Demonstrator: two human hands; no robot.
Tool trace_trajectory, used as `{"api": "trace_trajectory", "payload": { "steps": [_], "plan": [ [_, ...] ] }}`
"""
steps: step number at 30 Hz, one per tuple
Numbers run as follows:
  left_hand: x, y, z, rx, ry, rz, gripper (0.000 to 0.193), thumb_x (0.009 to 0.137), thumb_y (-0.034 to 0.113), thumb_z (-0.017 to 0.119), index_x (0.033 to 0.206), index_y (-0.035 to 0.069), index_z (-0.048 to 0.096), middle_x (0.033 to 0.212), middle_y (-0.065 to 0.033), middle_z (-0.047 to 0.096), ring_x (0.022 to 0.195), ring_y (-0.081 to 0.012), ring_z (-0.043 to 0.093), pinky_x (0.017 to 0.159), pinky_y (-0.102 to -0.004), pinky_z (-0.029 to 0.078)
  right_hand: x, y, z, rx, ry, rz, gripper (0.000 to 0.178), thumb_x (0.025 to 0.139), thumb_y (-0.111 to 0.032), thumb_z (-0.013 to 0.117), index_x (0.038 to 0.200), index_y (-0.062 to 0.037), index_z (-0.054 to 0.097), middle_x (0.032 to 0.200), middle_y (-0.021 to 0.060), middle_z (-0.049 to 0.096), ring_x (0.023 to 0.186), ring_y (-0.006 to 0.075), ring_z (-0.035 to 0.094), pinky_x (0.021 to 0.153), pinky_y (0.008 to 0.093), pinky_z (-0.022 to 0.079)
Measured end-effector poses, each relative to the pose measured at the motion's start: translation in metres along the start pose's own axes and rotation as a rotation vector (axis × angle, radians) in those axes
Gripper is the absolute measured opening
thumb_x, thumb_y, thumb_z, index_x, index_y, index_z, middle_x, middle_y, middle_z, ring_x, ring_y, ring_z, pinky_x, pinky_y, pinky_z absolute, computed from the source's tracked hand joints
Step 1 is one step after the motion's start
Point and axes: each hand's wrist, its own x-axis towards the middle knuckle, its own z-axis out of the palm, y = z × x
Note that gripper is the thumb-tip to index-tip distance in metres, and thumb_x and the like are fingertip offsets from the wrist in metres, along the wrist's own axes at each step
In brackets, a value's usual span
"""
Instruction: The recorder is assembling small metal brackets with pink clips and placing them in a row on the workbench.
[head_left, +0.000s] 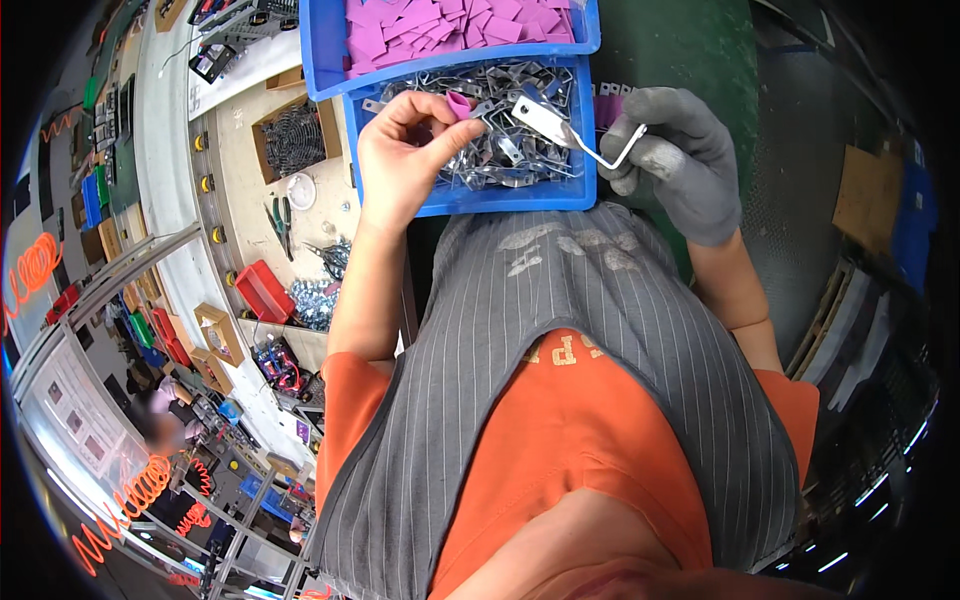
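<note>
Silvery bent bracket juts leftward from the gloved right hand.

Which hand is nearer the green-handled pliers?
Left: the bare left hand is right of the pliers, over the left side of the blue bin of metal parts. The gloved right hand is much farther right, beyond it.

The view came from the left one of two fisheye cameras on the person's head, facing steeply down over the orange shirt and striped apron. The chest lay very near the lens, the left hand and right hand farther off, while the wide field bent the workbench at left.
</note>
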Motion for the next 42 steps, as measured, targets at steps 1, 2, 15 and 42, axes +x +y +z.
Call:
{"api": "trace_trajectory", "payload": {
  "steps": [1, 2, 15, 42],
  "plan": [
    [-0.002, 0.001, 0.003, -0.002, -0.002, 0.002, 0.019, 0.071, -0.002, 0.076, 0.084, 0.001, 0.063, 0.089, -0.0059, 0.067, 0.070, -0.0054, 0.055, 0.061, -0.0176, 0.044, -0.001, -0.003, 0.002, 0.003, -0.020, -0.037, 0.031, 0.089, 0.002, 0.051, 0.120, 0.0014, 0.053, 0.096, 0.0117, 0.065, 0.075, 0.0107, 0.062, 0.064, 0.0234, 0.053],
    [-0.005, 0.004, 0.007, 0.107, 0.003, 0.080, 0.021, 0.071, 0.000, 0.077, 0.088, 0.002, 0.063, 0.086, -0.0034, 0.067, 0.068, -0.0043, 0.053, 0.059, -0.0171, 0.043, -0.001, -0.003, 0.004, 0.001, -0.020, -0.039, 0.031, 0.089, 0.002, 0.051, 0.120, 0.0014, 0.053, 0.096, 0.0117, 0.065, 0.075, 0.0107, 0.062, 0.064, 0.0234, 0.053],
    [-0.009, 0.033, 0.016, 0.719, -0.209, 0.447, 0.035, 0.070, 0.008, 0.075, 0.105, 0.008, 0.067, 0.083, -0.0049, 0.066, 0.068, -0.0162, 0.059, 0.065, -0.0271, 0.049, -0.008, -0.013, 0.005, -0.102, -0.080, -0.050, 0.028, 0.088, 0.000, 0.054, 0.116, 0.0038, 0.054, 0.096, 0.0107, 0.062, 0.075, 0.0099, 0.061, 0.064, 0.0218, 0.052],
    [-0.021, -0.002, 0.043, -0.789, -0.499, -0.382, 0.033, 0.093, 0.022, 0.056, 0.114, -0.003, 0.058, 0.072, 0.0023, 0.050, 0.058, -0.0047, 0.035, 0.053, -0.0192, 0.033, -0.013, 0.003, 0.007, -1.001, -0.090, -0.207, 0.017, 0.076, -0.010, 0.065, 0.091, -0.0018, 0.065, 0.090, 0.0115, 0.062, 0.083, 0.0251, 0.062, 0.073, 0.0325, 0.049]
  ]
}}
